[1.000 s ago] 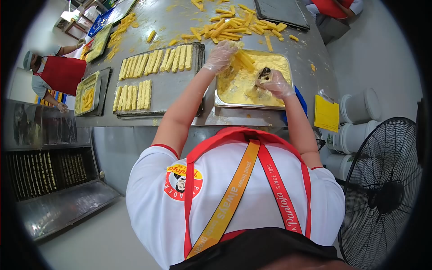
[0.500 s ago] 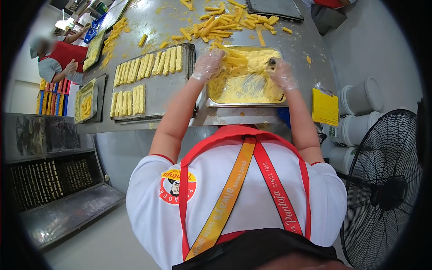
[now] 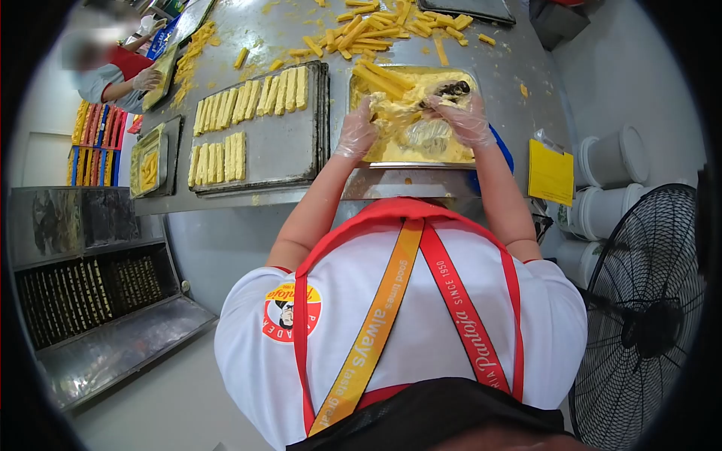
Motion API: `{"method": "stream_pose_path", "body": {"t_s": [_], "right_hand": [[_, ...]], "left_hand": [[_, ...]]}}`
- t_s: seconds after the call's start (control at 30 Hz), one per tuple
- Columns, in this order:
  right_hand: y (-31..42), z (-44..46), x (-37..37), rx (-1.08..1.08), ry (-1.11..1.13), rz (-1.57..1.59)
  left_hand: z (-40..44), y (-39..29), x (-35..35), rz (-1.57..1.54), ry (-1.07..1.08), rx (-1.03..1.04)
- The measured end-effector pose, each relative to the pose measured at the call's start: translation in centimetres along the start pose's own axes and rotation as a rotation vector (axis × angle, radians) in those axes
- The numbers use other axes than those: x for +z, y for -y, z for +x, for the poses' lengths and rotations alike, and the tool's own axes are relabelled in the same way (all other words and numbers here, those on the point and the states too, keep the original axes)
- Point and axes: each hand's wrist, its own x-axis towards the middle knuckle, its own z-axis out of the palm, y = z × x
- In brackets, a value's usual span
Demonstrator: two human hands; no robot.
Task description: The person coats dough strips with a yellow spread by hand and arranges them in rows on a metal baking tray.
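A metal pan (image 3: pixel 416 164) holds pale yellow cream (image 3: pixel 387 143), with several bare yellow sticks (image 3: pixel 380 77) lying at its back left. My gloved left hand (image 3: pixel 357 134) is over the pan's left side, its fingers curled at the cream; what they grip is hidden. My gloved right hand (image 3: pixel 462 120) is closed around a tool at the pan's right side. The tool's dark handle (image 3: pixel 453 88) sticks out above my fingers, and its working end is hidden. Left of the pan, cream-coated sticks (image 3: pixel 282 90) lie in two rows on a dark-edged baking tray (image 3: pixel 278 154).
A heap of uncoated yellow sticks (image 3: pixel 361 34) lies behind the pan. A co-worker's gloved hand (image 3: pixel 148 79) is at a tray at far left. A yellow notepad (image 3: pixel 551 173) hangs at the table's right edge. White buckets (image 3: pixel 613 158) and a black fan (image 3: pixel 647 323) stand to the right.
My left hand has come down from the pan's back left toward its front left, and the sticks it held now lie in the pan. My right hand has shifted slightly left, fingers reaching inward.
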Motion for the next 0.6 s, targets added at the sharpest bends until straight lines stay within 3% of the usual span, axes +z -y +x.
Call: {"method": "stream_pose_path", "body": {"t_s": [0.03, 0.07, 0.2, 0.3, 0.4, 0.5, 0.6], "right_hand": [[-0.9, 0.0, 0.2, 0.073, 0.029, 0.232], [-1.6, 0.4, 0.0, 0.068, 0.037, 0.165], [-0.3, 1.3, -1.2, 0.018, -0.125, -0.642], [-0.6, 0.2, -0.2, -0.141, -0.112, -0.327], [0.0, -1.2, 1.6, 0.036, 0.006, 0.303], [-0.8, -0.2, 0.1, -0.03, -0.16, -0.425], [-2.2, 0.8, -0.7, -0.069, -0.206, -0.659]], "left_hand": [[0.0, -0.1, 0.0, -0.007, 0.0, 0.01], [0.0, -0.2, -0.1, -0.013, -0.001, 0.02], [-0.2, -0.3, -0.3, -0.083, 0.027, -0.029], [-0.2, -0.4, -0.3, -0.104, -0.008, -0.101], [0.0, -0.8, -0.8, -0.108, 0.063, -0.261], [-0.3, -1.9, -1.9, -0.126, 0.07, -0.333], [-0.8, -1.9, -2.1, -0.155, 0.053, -0.29]]}}
